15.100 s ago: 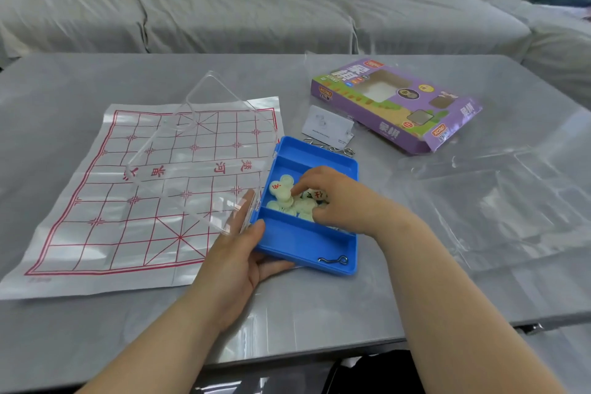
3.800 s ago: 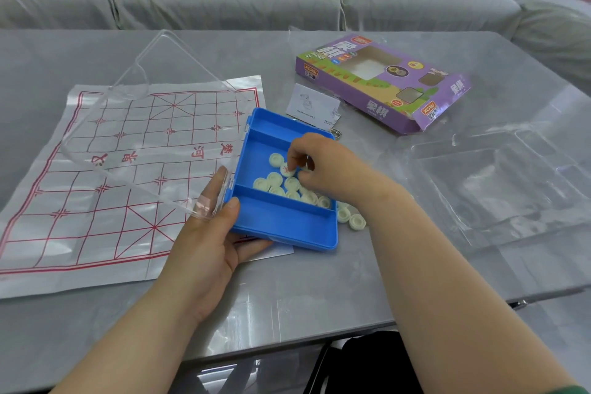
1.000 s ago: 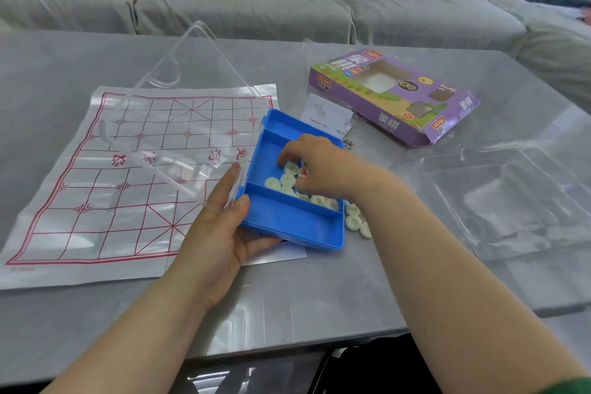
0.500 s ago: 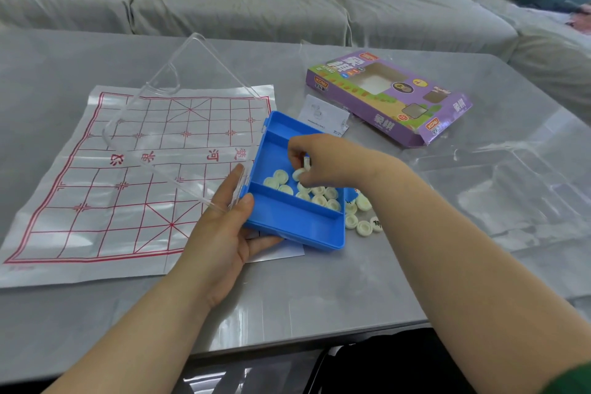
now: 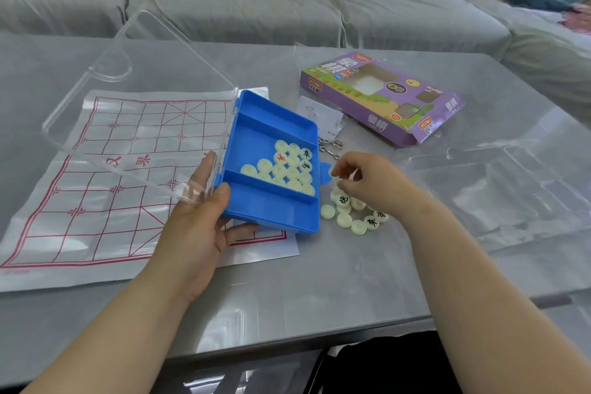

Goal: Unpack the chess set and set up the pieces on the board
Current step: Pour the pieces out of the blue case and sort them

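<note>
Head view, surface (image 5: pixel 319 281): smooth grey, glossy, with soft reflections.
Board (image 5: pixel 105 176): thin flexible sheet, white with a red printed grid, lying flat on the left; its near right corner sits under the case.
Case (image 5: pixel 271 208): rigid blue plastic tray with three compartments, tilted up on its left side; a clear hinged lid (image 5: pixel 137 99) stands open over the board.
Pieces in case (image 5: pixel 287 169): pale cream round discs, some with red or black characters, clustered in the middle compartment.
Pieces on surface (image 5: pixel 351 214): same discs in a loose heap just right of the case.
Left hand (image 5: pixel 195 230): grasps the case's near left edge, thumb on top.
Right hand (image 5: pixel 371 179): hovers above the loose heap, fingers curled; whether it holds a disc, I cannot tell.
Packaging (image 5: pixel 383 96): purple cardboard box with cut-out windows, farther back.
Insert (image 5: pixel 511 189): crinkled clear plastic, far right.
</note>
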`<state>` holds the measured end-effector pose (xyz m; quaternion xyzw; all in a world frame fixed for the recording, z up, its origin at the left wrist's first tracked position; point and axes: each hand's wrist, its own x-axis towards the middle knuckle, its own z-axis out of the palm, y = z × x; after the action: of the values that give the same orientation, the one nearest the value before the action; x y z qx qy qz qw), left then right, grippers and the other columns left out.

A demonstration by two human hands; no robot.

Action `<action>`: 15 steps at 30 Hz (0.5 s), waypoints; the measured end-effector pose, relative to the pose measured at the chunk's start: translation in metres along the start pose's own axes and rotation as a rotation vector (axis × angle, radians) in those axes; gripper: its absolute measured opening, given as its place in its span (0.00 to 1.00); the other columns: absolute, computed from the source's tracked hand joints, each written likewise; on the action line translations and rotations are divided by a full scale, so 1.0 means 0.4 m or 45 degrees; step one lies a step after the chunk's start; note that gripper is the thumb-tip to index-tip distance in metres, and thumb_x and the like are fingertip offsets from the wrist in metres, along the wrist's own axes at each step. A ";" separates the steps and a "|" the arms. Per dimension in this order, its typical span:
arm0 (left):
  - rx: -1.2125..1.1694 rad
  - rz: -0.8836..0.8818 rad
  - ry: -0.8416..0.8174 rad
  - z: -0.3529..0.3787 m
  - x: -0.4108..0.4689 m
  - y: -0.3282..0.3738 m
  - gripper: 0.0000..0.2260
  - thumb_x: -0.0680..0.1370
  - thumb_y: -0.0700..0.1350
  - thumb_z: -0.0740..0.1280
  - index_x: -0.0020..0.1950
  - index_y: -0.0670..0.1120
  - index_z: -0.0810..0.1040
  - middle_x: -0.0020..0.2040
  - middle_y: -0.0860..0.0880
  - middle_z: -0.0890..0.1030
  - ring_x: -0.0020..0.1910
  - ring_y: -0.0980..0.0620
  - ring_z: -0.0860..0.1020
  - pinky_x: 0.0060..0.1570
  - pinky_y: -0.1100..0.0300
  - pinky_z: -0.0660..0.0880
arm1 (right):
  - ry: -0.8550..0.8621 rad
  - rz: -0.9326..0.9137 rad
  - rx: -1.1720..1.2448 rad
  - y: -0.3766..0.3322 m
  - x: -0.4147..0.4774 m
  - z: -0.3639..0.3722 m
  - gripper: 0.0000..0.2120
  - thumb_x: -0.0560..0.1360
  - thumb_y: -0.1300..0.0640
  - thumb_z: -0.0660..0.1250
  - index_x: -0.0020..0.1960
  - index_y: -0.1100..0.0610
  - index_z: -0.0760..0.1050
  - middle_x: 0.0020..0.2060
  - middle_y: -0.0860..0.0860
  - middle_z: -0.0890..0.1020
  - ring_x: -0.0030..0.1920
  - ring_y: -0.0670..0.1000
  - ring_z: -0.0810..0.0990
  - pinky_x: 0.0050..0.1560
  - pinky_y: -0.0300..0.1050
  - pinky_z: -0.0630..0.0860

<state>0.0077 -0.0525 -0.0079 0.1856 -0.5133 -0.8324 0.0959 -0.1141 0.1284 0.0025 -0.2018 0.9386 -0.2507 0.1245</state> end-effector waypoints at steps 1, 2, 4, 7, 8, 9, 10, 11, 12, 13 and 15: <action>0.012 0.007 0.002 0.001 -0.002 -0.001 0.21 0.80 0.39 0.54 0.70 0.57 0.61 0.58 0.54 0.76 0.53 0.52 0.78 0.40 0.54 0.79 | 0.012 0.014 -0.005 0.000 -0.001 -0.001 0.09 0.73 0.63 0.62 0.53 0.57 0.75 0.44 0.47 0.72 0.34 0.41 0.67 0.36 0.37 0.64; 0.031 0.024 0.000 0.003 -0.004 -0.003 0.21 0.80 0.39 0.54 0.68 0.58 0.62 0.57 0.55 0.76 0.53 0.52 0.78 0.41 0.55 0.79 | 0.044 0.013 -0.007 -0.003 -0.002 -0.002 0.10 0.74 0.63 0.62 0.53 0.56 0.75 0.44 0.47 0.71 0.36 0.43 0.68 0.39 0.38 0.64; 0.069 0.072 -0.026 0.011 -0.008 -0.008 0.18 0.80 0.39 0.54 0.60 0.61 0.67 0.55 0.57 0.76 0.52 0.54 0.78 0.41 0.56 0.80 | 0.113 -0.052 0.014 -0.017 -0.001 -0.004 0.11 0.74 0.62 0.62 0.55 0.55 0.75 0.47 0.48 0.71 0.41 0.46 0.68 0.44 0.36 0.62; 0.110 0.105 -0.060 0.029 -0.009 -0.010 0.17 0.80 0.39 0.54 0.52 0.63 0.69 0.54 0.57 0.76 0.51 0.55 0.78 0.40 0.59 0.80 | 0.074 -0.196 0.045 -0.058 0.007 0.000 0.14 0.74 0.62 0.63 0.59 0.54 0.73 0.56 0.50 0.72 0.45 0.46 0.68 0.47 0.35 0.64; 0.135 0.102 -0.064 0.032 -0.008 -0.011 0.17 0.80 0.40 0.55 0.54 0.64 0.67 0.56 0.56 0.75 0.53 0.54 0.77 0.42 0.59 0.80 | 0.041 -0.223 0.021 -0.072 0.010 0.004 0.16 0.74 0.61 0.63 0.61 0.53 0.72 0.59 0.50 0.71 0.46 0.45 0.68 0.49 0.36 0.64; 0.159 0.102 -0.066 0.036 -0.006 -0.012 0.17 0.79 0.41 0.55 0.57 0.65 0.66 0.59 0.55 0.74 0.55 0.54 0.77 0.45 0.57 0.80 | 0.011 -0.243 -0.011 -0.084 0.014 0.008 0.18 0.74 0.61 0.63 0.64 0.53 0.70 0.61 0.50 0.70 0.47 0.46 0.68 0.49 0.37 0.64; 0.177 0.104 -0.070 0.037 -0.004 -0.012 0.18 0.79 0.41 0.55 0.59 0.64 0.64 0.62 0.54 0.73 0.56 0.52 0.76 0.49 0.54 0.79 | -0.017 -0.260 -0.050 -0.095 0.017 0.012 0.20 0.74 0.61 0.63 0.65 0.52 0.68 0.63 0.50 0.69 0.49 0.47 0.70 0.50 0.37 0.65; 0.190 0.106 -0.072 0.039 -0.003 -0.012 0.18 0.79 0.41 0.55 0.61 0.64 0.63 0.63 0.53 0.73 0.58 0.51 0.76 0.52 0.50 0.78 | -0.043 -0.278 -0.086 -0.103 0.020 0.017 0.22 0.74 0.61 0.63 0.66 0.52 0.67 0.64 0.50 0.68 0.51 0.49 0.72 0.52 0.39 0.66; 0.203 0.110 -0.072 0.041 -0.002 -0.010 0.18 0.79 0.40 0.55 0.61 0.64 0.64 0.64 0.53 0.73 0.59 0.50 0.76 0.56 0.46 0.76 | -0.064 -0.299 -0.107 -0.111 0.022 0.021 0.23 0.73 0.61 0.63 0.66 0.51 0.67 0.64 0.50 0.67 0.53 0.50 0.73 0.53 0.41 0.68; 0.216 0.114 -0.072 0.043 -0.001 -0.009 0.19 0.79 0.40 0.55 0.61 0.63 0.64 0.63 0.52 0.73 0.58 0.50 0.76 0.57 0.45 0.75 | -0.080 -0.317 -0.110 -0.119 0.024 0.022 0.23 0.72 0.62 0.63 0.66 0.51 0.67 0.64 0.50 0.67 0.50 0.50 0.73 0.52 0.42 0.69; 0.233 0.114 -0.080 0.046 -0.001 -0.006 0.19 0.80 0.40 0.54 0.63 0.63 0.64 0.64 0.52 0.73 0.56 0.51 0.76 0.51 0.46 0.78 | -0.105 -0.347 -0.103 -0.134 0.026 0.016 0.22 0.71 0.64 0.63 0.63 0.50 0.68 0.62 0.50 0.67 0.44 0.48 0.70 0.46 0.41 0.69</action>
<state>0.0006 -0.0365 -0.0025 0.1442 -0.5978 -0.7823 0.0994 -0.1041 0.0786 0.0236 -0.3424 0.9058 -0.2188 0.1195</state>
